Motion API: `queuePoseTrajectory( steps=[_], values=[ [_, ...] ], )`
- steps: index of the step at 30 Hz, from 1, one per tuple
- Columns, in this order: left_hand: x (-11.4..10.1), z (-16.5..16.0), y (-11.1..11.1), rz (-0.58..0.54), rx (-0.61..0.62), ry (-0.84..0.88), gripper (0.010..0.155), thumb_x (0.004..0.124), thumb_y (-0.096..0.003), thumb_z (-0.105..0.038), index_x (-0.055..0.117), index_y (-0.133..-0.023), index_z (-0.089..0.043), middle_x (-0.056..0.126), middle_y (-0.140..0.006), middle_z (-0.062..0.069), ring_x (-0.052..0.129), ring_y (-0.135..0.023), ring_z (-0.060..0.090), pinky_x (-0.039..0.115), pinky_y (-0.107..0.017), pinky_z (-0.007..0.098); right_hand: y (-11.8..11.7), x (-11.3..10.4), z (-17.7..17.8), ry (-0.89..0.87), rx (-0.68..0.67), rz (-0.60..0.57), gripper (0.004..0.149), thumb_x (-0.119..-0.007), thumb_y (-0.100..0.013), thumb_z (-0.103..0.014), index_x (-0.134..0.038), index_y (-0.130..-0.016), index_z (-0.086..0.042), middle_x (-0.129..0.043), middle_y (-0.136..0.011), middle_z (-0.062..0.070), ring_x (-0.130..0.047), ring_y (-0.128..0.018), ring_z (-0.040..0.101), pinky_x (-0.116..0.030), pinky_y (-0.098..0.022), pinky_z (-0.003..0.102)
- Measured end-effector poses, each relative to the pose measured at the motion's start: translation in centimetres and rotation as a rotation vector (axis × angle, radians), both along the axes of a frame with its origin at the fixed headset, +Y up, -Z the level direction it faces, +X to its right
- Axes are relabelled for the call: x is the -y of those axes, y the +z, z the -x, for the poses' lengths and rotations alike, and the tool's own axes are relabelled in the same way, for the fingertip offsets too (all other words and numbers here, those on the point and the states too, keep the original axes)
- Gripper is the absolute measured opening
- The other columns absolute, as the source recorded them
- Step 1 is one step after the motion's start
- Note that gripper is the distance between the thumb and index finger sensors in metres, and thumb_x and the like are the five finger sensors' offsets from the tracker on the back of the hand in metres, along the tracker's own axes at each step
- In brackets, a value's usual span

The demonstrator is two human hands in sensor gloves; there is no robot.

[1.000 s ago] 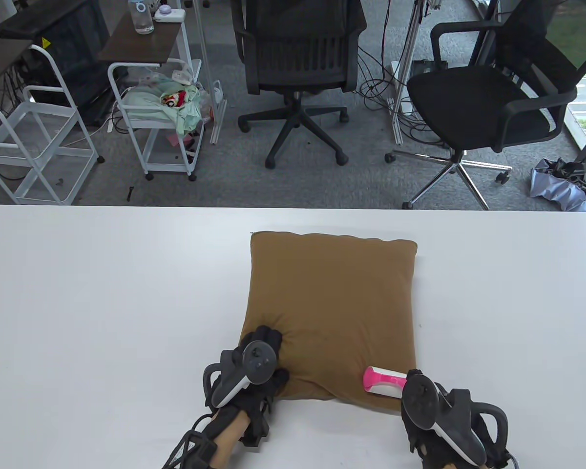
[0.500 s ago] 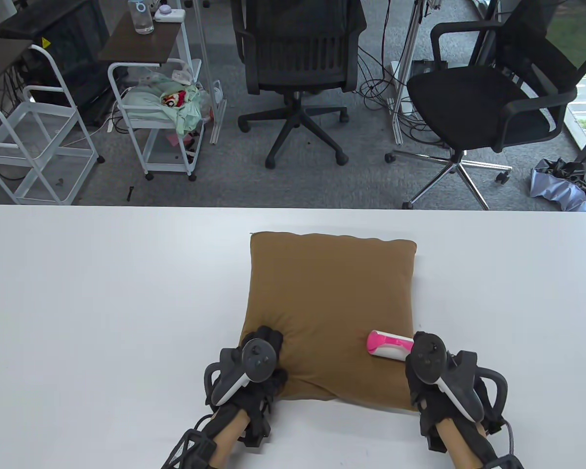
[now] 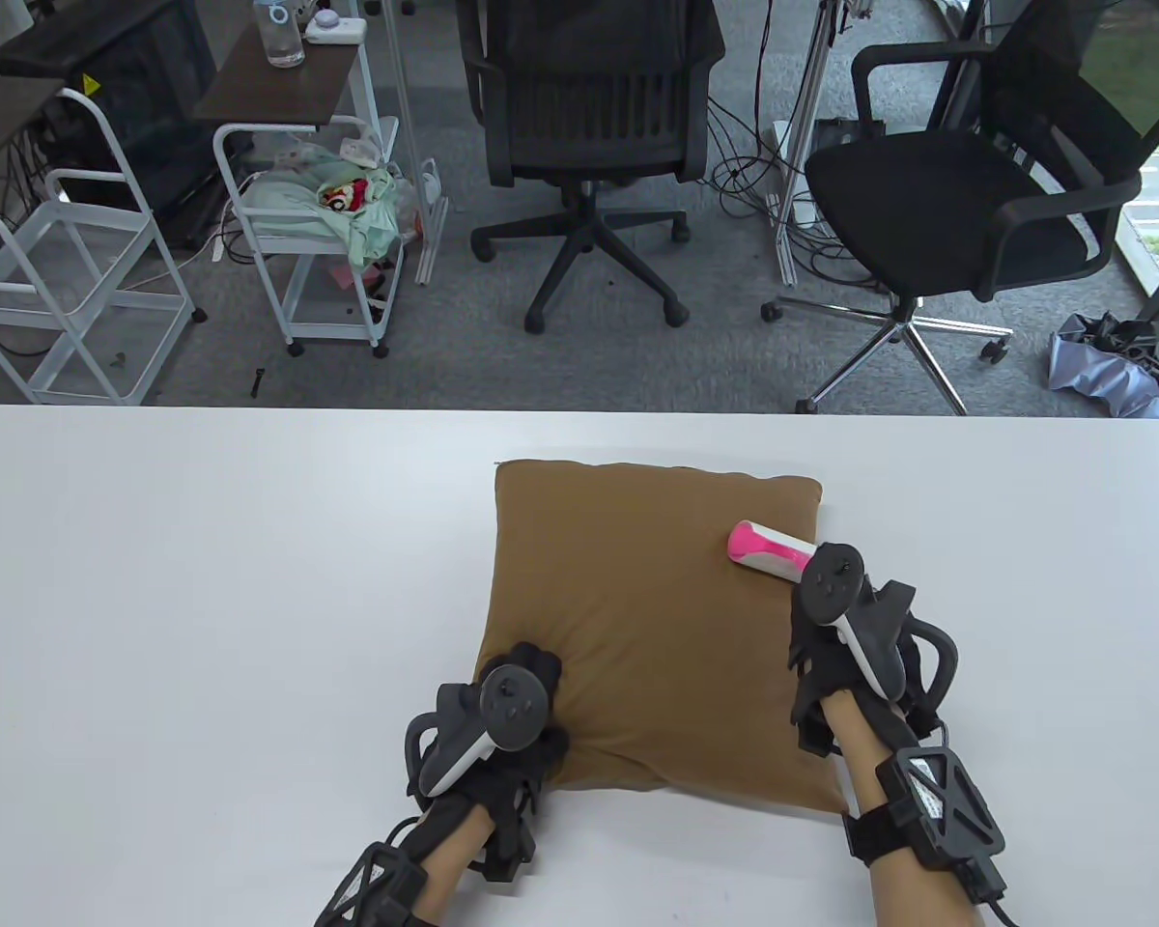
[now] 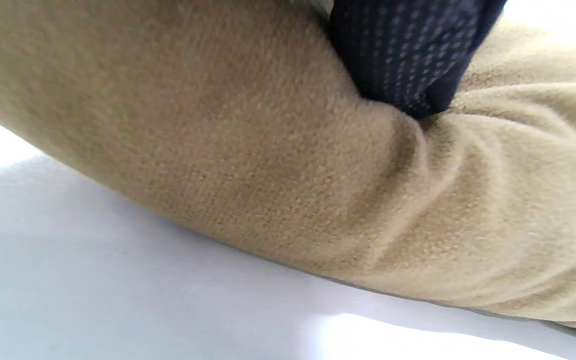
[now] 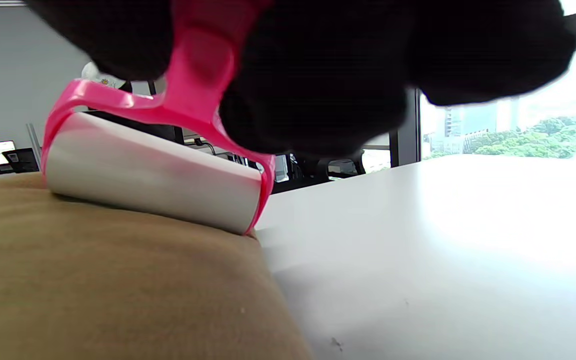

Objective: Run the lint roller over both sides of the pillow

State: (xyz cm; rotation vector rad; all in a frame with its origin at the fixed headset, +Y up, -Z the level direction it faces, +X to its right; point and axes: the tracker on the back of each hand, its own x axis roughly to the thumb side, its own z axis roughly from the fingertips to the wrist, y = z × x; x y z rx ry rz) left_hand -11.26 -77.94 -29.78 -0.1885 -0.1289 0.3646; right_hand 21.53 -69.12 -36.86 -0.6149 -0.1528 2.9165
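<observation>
A brown pillow (image 3: 647,618) lies flat on the white table (image 3: 203,599). My left hand (image 3: 517,690) presses down on its near left corner; a gloved fingertip (image 4: 408,65) dents the fabric (image 4: 268,165) in the left wrist view. My right hand (image 3: 835,603) grips the handle of a pink and white lint roller (image 3: 768,552), which lies on the pillow near its far right corner. In the right wrist view the white roll (image 5: 153,175) in its pink frame rests on the pillow (image 5: 108,280) at its right edge.
Beyond the table's far edge stand two black office chairs (image 3: 589,126) (image 3: 985,183) and white wire carts (image 3: 319,232) on grey carpet. Bare table surface lies on both sides of the pillow.
My right hand has rolled the lint roller away from me along the pillow's right side, from the near edge to near the far right corner. My left hand has stayed on the near left corner.
</observation>
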Motion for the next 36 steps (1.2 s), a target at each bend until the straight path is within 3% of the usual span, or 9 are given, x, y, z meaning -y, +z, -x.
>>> queuePoseTrajectory(
  steps=[4, 12, 17, 19, 23, 26, 28, 36],
  values=[
    [0.0, 0.0, 0.0, -0.002, 0.001, -0.003, 0.081, 0.079, -0.036, -0.042, 0.039, -0.106, -0.031, 0.033, -0.119, 0.003, 0.043, -0.113, 0.034, 0.047, -0.078, 0.057, -1.2, 0.6, -0.2, -0.015, 0.012, 0.016, 0.058, -0.073, -0.042, -0.049, -0.06, -0.097, -0.036, -0.099, -0.074, -0.003, -0.106, -0.026, 0.013, -0.091, -0.028, 0.039],
    [0.0, -0.1, 0.0, -0.005, 0.0, -0.008, 0.081, 0.078, -0.0363, -0.043, 0.038, -0.106, -0.032, 0.033, -0.119, 0.003, 0.042, -0.113, 0.034, 0.047, -0.078, 0.057, -0.9, -0.4, -0.4, -0.021, -0.02, 0.025, 0.059, -0.073, -0.042, -0.05, -0.058, -0.098, -0.035, -0.098, -0.076, -0.004, -0.105, -0.028, 0.012, -0.091, -0.029, 0.038],
    [0.1, 0.0, 0.0, -0.006, -0.001, -0.006, 0.081, 0.078, -0.0363, -0.043, 0.038, -0.106, -0.032, 0.032, -0.119, 0.003, 0.042, -0.113, 0.033, 0.047, -0.078, 0.056, 0.1, -4.0, 0.9, 0.005, -0.035, -0.255, 0.058, -0.075, -0.04, -0.051, -0.067, -0.095, -0.034, -0.101, -0.072, -0.007, -0.104, -0.023, 0.008, -0.092, -0.027, 0.034],
    [0.1, 0.0, 0.0, -0.007, -0.001, -0.009, 0.081, 0.078, -0.0363, -0.044, 0.037, -0.106, -0.032, 0.032, -0.119, 0.003, 0.042, -0.113, 0.034, 0.047, -0.078, 0.056, -0.1, -4.8, 2.4, -0.006, -0.073, -0.278, 0.058, -0.075, -0.04, -0.052, -0.066, -0.095, -0.035, -0.1, -0.073, -0.007, -0.104, -0.024, 0.008, -0.092, -0.027, 0.034],
    [0.1, 0.0, 0.0, -0.006, -0.002, -0.007, 0.081, 0.078, -0.0363, -0.044, 0.037, -0.106, -0.032, 0.032, -0.119, 0.003, 0.042, -0.113, 0.033, 0.047, -0.078, 0.056, -1.3, -4.0, 5.5, 0.054, -0.116, -0.207, 0.058, -0.075, -0.04, -0.052, -0.067, -0.095, -0.035, -0.101, -0.072, -0.007, -0.104, -0.023, 0.008, -0.092, -0.026, 0.034],
    [0.1, 0.1, 0.1, -0.009, -0.003, 0.004, 0.082, 0.077, -0.0361, -0.044, 0.037, -0.106, -0.032, 0.032, -0.119, 0.002, 0.042, -0.113, 0.033, 0.047, -0.079, 0.056, -2.3, -2.2, 7.2, 0.108, -0.12, -0.073, 0.058, -0.076, -0.04, -0.052, -0.067, -0.094, -0.035, -0.103, -0.068, -0.006, -0.104, -0.017, 0.007, -0.092, -0.022, 0.034],
    [0.1, 0.2, 0.1, -0.006, -0.003, 0.006, 0.082, 0.077, -0.0361, -0.044, 0.037, -0.106, -0.032, 0.032, -0.119, 0.002, 0.042, -0.113, 0.033, 0.047, -0.079, 0.056, -2.4, -1.4, 7.9, 0.094, -0.135, -0.064, 0.057, -0.077, -0.04, -0.05, -0.068, -0.094, -0.032, -0.105, -0.063, -0.004, -0.103, -0.01, 0.009, -0.091, -0.017, 0.036],
    [0.1, 0.1, 0.1, -0.005, -0.001, -0.006, 0.082, 0.077, -0.0364, -0.045, 0.037, -0.106, -0.032, 0.032, -0.119, 0.002, 0.042, -0.113, 0.033, 0.047, -0.078, 0.056, 1.3, -1.9, 8.2, 0.175, -0.288, 0.044, 0.056, -0.079, -0.04, -0.047, -0.071, -0.092, -0.027, -0.107, -0.054, -0.001, -0.102, -0.001, 0.01, -0.091, -0.008, 0.036]
  ],
)
